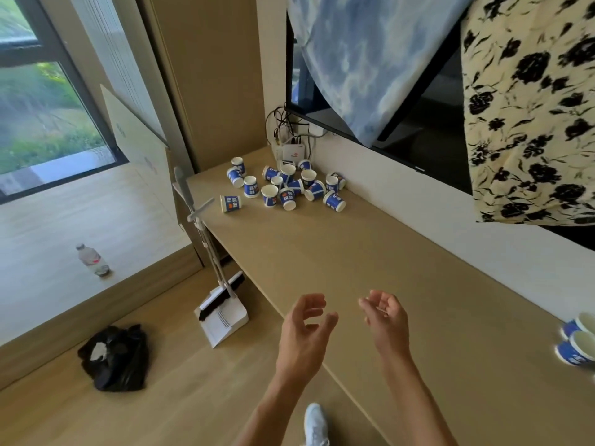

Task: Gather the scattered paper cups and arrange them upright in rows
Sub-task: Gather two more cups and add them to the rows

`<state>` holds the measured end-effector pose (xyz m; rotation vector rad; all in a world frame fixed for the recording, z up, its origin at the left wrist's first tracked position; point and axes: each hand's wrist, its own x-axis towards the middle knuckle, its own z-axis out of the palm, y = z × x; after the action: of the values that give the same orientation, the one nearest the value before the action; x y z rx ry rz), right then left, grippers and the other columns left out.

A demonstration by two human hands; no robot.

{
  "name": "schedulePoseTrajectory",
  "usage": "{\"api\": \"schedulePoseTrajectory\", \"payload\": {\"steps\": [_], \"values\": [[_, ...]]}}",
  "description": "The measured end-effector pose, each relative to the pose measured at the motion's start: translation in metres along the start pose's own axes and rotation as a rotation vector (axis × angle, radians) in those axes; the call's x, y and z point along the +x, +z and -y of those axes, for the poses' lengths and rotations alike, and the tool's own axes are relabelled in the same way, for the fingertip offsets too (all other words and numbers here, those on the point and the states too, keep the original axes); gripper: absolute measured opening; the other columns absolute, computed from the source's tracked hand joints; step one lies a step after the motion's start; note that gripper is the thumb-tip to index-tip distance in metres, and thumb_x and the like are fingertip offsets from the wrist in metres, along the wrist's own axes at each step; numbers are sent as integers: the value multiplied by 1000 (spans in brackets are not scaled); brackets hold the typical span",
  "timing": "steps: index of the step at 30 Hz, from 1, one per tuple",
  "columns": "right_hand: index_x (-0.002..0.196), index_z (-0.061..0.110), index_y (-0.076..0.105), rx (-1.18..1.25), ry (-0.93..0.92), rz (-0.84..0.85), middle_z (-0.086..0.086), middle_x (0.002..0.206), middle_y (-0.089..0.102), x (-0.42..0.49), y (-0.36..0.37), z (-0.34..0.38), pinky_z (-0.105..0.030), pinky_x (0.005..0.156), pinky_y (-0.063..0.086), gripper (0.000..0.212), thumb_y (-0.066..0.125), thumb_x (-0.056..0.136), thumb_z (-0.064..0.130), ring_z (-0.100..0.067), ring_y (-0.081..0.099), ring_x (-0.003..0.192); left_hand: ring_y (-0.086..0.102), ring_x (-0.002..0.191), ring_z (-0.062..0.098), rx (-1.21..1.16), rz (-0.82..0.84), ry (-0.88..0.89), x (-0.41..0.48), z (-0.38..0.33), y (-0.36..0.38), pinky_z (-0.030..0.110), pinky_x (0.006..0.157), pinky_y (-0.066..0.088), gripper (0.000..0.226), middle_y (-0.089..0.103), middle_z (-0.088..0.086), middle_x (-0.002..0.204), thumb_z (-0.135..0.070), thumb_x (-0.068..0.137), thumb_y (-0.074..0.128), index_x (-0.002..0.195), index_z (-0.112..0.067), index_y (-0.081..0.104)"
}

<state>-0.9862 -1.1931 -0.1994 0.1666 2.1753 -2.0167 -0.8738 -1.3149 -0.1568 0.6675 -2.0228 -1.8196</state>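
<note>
Head view.

- The paper cups (283,185) are being seen as a loose heap in the upper middle of the frame. They are at the far end of the long tan surface (370,268), close to the wall and just beside a white box (291,152) with cables.
- Some are lying on their sides and some are standing; several are touching. No row is being formed there yet.
- One stray cup (230,203) is lying apart at the heap's left, near the surface's edge.
- Two more cups (576,342) are being shown upright and side by side at the right edge of the frame, well apart from the heap. They are being judged the start of a row, placed where the surface is bare.
- The left hand (306,329) and right hand (384,320) are being held in the lower middle of the frame, over the near edge of the surface, palms turned toward each other.
- The fingers (310,300) are loosely curled and parted; nothing is being gripped by either hand. Both are probably being kept free so that cups can be fetched from the heap.
- A broom and dustpan (222,317) are being leaned against the surface's left side.
- A black bag (116,358) is lying on the floor at lower left.
- Two cloths are being draped over a dark screen (425,123) at upper right.
</note>
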Motion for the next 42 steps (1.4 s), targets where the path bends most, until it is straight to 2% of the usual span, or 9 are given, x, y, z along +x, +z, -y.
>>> {"api": "schedulePoseTrajectory", "payload": {"steps": [5, 10, 18, 25, 31, 33, 36, 40, 42], "values": [[109, 14, 63, 24, 36, 47, -3, 102, 67, 46, 57, 0, -32, 79, 49, 23, 74, 89, 18, -17, 60, 83, 63, 103, -4, 68, -17, -19, 53, 8, -17, 13, 78, 52, 22, 69, -17, 112, -29, 90, 74, 110, -30, 65], [97, 21, 63, 75, 55, 97, -3, 103, 68, 104, 109, 15, -34, 80, 52, 14, 74, 88, 19, -17, 63, 85, 65, 102, -2, 118, -46, -50, 124, 6, -28, 14, 76, 51, 21, 70, -16, 110, -26, 89, 75, 108, -30, 66], [96, 16, 63, 96, 112, 110, -6, 99, 69, 185, 141, 34, -31, 75, 48, 15, 75, 87, 18, -17, 63, 83, 66, 93, -7, 151, -44, -78, 235, 0, -17, 8, 65, 49, 21, 72, -10, 108, -19, 89, 74, 109, -24, 67], [94, 15, 63, 2, 191, 29, 3, 90, 69, 223, 150, 13, -28, 71, 49, 12, 73, 89, 18, -14, 66, 83, 68, 104, 15, 94, 93, -219, 323, 28, 1, 37, 87, 58, 24, 73, -1, 109, -20, 91, 73, 114, -21, 67], [95, 17, 61, -90, 263, -50, 0, 85, 66, 263, 177, 16, -11, 59, 44, 15, 74, 88, 12, 3, 59, 63, 67, 101, 15, 21, 87, -325, 412, 57, -8, 16, 67, 51, 27, 69, 1, 111, -20, 90, 73, 114, -24, 63], [94, 16, 61, -131, 290, -48, -2, 87, 66, 282, 199, 16, -11, 59, 43, 15, 73, 87, 10, -1, 57, 62, 65, 104, 13, 40, 3, -358, 444, 70, -18, 21, 74, 55, 37, 66, -1, 116, -22, 88, 75, 122, -24, 59], [106, 16, 63, -195, 328, 6, -5, 99, 71, 311, 238, 18, -23, 71, 48, 22, 74, 87, 14, -10, 63, 77, 57, 112, 16, 121, -122, -379, 490, 92, -35, 37, 94, 53, 55, 59, -1, 124, -25, 85, 76, 133, -22, 49], [122, 14, 58, -314, 331, 48, -6, 111, 69, 360, 291, 16, -37, 91, 54, 40, 76, 87, 20, -22, 67, 101, 51, 120, 17, 220, -202, -309, 545, 124, -55, 35, 103, 45, 68, 52, 4, 132, -20, 82, 78, 140, -16, 42], [126, 16, 55, -382, 324, 54, -2, 112, 67, 384, 315, 13, -29, 81, 52, 45, 76, 87, 26, -17, 65, 99, 48, 125, 17, 258, -198, -278, 567, 141, -64, 34, 106, 43, 73, 50, 5, 136, -16, 80, 78, 143, -14, 39]]}}
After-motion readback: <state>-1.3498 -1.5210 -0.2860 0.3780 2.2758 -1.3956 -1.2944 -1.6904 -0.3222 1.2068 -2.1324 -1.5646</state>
